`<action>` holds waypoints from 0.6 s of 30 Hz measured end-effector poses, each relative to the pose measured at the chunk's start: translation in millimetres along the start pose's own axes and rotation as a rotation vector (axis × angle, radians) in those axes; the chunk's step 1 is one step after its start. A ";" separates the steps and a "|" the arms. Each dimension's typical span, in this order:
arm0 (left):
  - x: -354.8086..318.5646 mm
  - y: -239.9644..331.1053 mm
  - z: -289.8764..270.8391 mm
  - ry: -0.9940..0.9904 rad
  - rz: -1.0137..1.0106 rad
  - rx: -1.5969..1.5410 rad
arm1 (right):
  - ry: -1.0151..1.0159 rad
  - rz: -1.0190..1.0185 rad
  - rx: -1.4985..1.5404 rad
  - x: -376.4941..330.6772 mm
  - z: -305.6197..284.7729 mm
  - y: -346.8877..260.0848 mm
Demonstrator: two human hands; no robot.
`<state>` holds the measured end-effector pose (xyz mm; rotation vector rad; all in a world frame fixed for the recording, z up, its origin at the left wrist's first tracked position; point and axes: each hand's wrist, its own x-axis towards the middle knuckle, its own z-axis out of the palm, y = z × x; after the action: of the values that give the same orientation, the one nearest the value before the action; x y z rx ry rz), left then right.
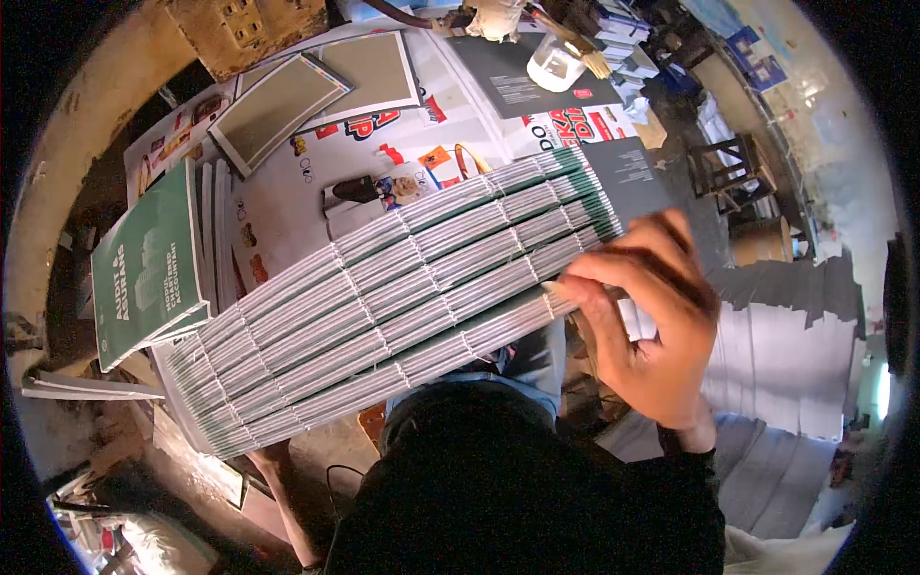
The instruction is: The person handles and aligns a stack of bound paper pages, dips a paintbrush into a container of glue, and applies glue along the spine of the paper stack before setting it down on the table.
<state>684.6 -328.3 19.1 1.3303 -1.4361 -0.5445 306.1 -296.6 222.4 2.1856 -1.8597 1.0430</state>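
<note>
A wide row of sewn book blocks [422, 287] lies slantwise before me, white folded spines facing up. White stitching threads cross the spines in several lines, and green edges show at both ends. My right hand [652, 316] is at the row's near right end, thumb and index finger pinched together close to a thread on the nearest spine. What the pinch holds, if anything, is too small to make out. A bare forearm [286, 503] rises from the lower edge to the row's near left side; my left hand is hidden beneath the blocks there.
Green-covered booklets [153, 268] stand at the row's left end. Framed grey boards [278, 110] lie on the printed sheet behind. A dark-handled tool [355, 190] rests beyond the row. Farther right are a jar of white paste [556, 65] and a brush [596, 63]. Large paper stacks [786, 364] stand at right.
</note>
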 end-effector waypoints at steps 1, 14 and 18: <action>-1.0 0.5 0.5 0.001 -0.004 -0.001 | -0.014 0.007 -0.105 -1.3 -3.3 -4.4; 21.8 38.5 26.4 -0.032 0.070 -0.074 | -0.108 -0.124 0.004 1.2 21.3 -42.5; 44.2 50.9 41.3 -0.051 0.085 -0.104 | -0.143 -0.281 0.220 6.4 35.4 -56.3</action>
<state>633.9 -367.3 65.6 1.1763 -1.4788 -0.5925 372.4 -304.6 218.7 2.6148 -1.4846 1.1033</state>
